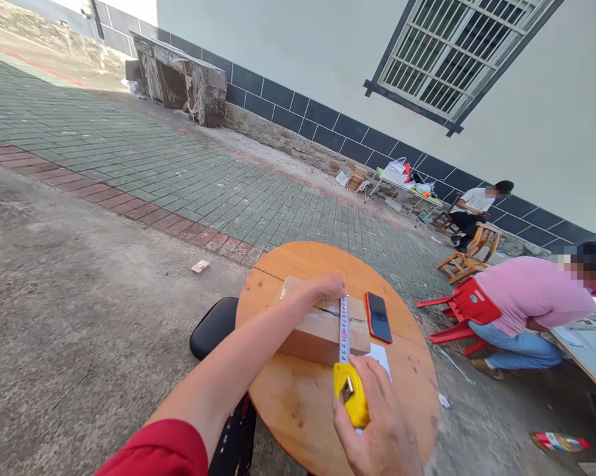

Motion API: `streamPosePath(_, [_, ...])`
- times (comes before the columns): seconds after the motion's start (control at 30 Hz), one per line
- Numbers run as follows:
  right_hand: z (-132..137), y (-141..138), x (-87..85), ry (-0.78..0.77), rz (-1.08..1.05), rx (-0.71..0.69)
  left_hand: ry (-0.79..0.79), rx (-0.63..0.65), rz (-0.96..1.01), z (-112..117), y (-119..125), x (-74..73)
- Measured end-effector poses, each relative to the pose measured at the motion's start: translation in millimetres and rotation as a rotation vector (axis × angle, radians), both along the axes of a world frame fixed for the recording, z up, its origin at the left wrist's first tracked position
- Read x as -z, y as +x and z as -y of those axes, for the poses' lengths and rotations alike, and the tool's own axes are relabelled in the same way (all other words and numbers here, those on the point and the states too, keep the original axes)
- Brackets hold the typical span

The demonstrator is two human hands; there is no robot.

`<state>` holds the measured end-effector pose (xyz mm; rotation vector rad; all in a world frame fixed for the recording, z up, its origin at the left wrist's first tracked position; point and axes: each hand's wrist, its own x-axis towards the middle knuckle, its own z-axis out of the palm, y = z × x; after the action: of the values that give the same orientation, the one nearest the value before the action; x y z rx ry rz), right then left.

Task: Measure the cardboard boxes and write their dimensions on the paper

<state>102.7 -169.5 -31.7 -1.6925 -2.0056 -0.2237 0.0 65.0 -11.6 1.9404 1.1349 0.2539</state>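
Head view: left hand (329, 286) pinches tape (345, 328) end over box (322, 324); right hand (384, 426) curls around yellow case (359, 398); loosened pinch could cause snapping back.

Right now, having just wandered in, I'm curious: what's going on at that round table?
Someone's right hand holds a yellow tape measure at the near side of a cardboard box. The blade is out across the box's top, with the left hand at its far end. The box and a phone beside it lie on the wooden table.
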Motion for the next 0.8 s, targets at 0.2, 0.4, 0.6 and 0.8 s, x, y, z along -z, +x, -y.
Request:
streamPosePath(0.2, [-1,1,-1.8,-0.017,-0.011,-0.004,-0.018,-0.017,0.039,1,0,-0.6])
streamPosePath(0.4, [1,7,-9.7,0.033,-0.036,0.008,0.013,-0.081,0.164,2,-4,-6.8])
streamPosePath(0.6, [22,45,-11.9,0.138,-0.015,0.168,0.142,-0.133,0.426,40,-38,-45.8])
streamPosePath(0.8, [46,74,17.7,0.14,-0.135,0.148,0.1,-0.217,0.707,129,-77,-28.0])
